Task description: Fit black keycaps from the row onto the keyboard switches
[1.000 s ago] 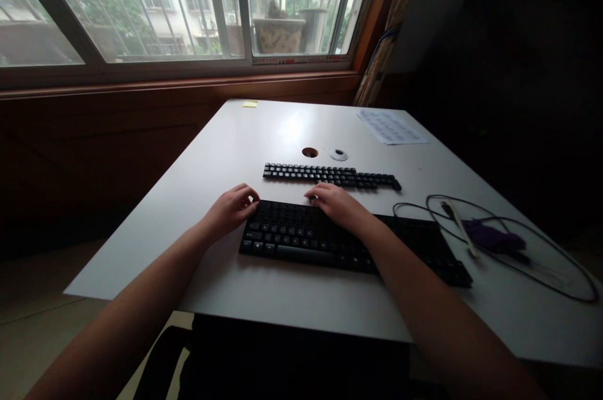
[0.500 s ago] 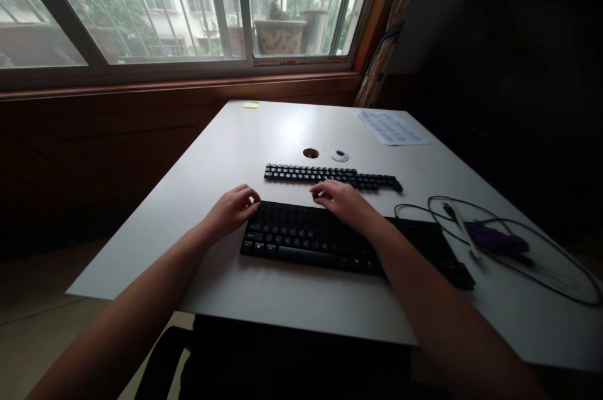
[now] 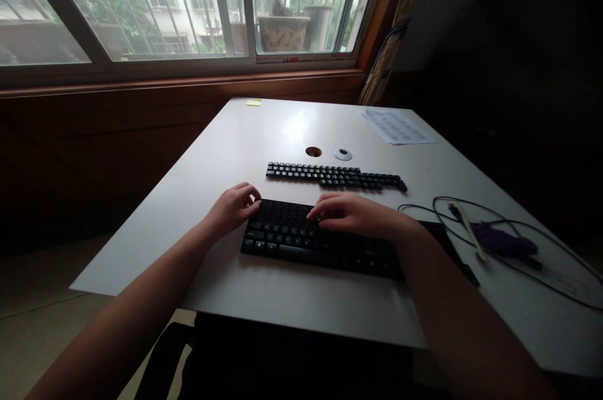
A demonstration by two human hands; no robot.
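- Keyboard (image 3: 301,238), black, lies on the white table (image 3: 226,155) at about 6 o'clock of the tabletop, close to the near edge; most of its right part is covered by the right forearm.
- Left hand (image 3: 230,206) is rested at the keyboard's far-left corner, at 9 o'clock of the board; its fingers are curled loosely together against the edge, and whether the frame is actually pinched cannot be told.
- Right hand (image 3: 351,213) is laid palm down over the middle rows, fingers slightly spread and bent toward the keys; nothing is seen clamped between them.
- Work in hand is judged to be on the key rows, with the board steadied from the left. It would be done well if the left corner were kept pressed flat so the board cannot slide, and if single keys were handled straight up and down, not sideways.
- Long axis of the keyboard is run from 9 o'clock to about 4 o'clock, the right end being slightly nearer; the space-bar row is turned toward 6 o'clock.
- Strip of loose keycaps (image 3: 334,175) is laid at 12 o'clock of the keyboard, nearly parallel, apart from it.
- Cable (image 3: 513,224) with a purple tool (image 3: 499,240) is coiled at 3 o'clock.
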